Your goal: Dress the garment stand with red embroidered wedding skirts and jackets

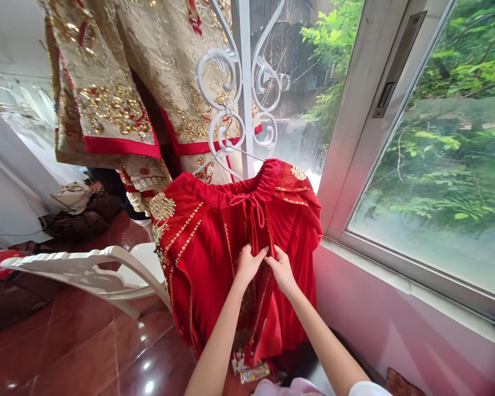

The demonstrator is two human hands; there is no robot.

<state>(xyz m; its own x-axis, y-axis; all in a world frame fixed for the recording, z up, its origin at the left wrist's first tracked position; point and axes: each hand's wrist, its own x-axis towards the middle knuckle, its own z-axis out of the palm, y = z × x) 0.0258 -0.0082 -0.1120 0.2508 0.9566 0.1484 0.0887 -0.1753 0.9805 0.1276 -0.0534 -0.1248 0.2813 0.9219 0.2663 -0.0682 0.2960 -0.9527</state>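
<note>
A red pleated skirt (214, 242) with gold beading and a gathered waistband hangs in front of me on a wire hanger (226, 144). At the waist, a red drawstring (259, 212) is tied in a bow. Just below the bow, my left hand (249, 264) pinches the fabric of the front panel. My right hand (281, 268) grips the panel's edge close beside it, thumb and fingers pressed together. The fingertips of both hands nearly meet, and the cloth partly hides them.
Behind the skirt stands a white scrolled metal rack (245, 82) with a gold-and-cream embroidered garment (119, 104). A white plastic chair (115, 264) is at the left. The window frame (346, 121) and sill (396, 280) run along the right. Small packets (253, 373) lie below the skirt.
</note>
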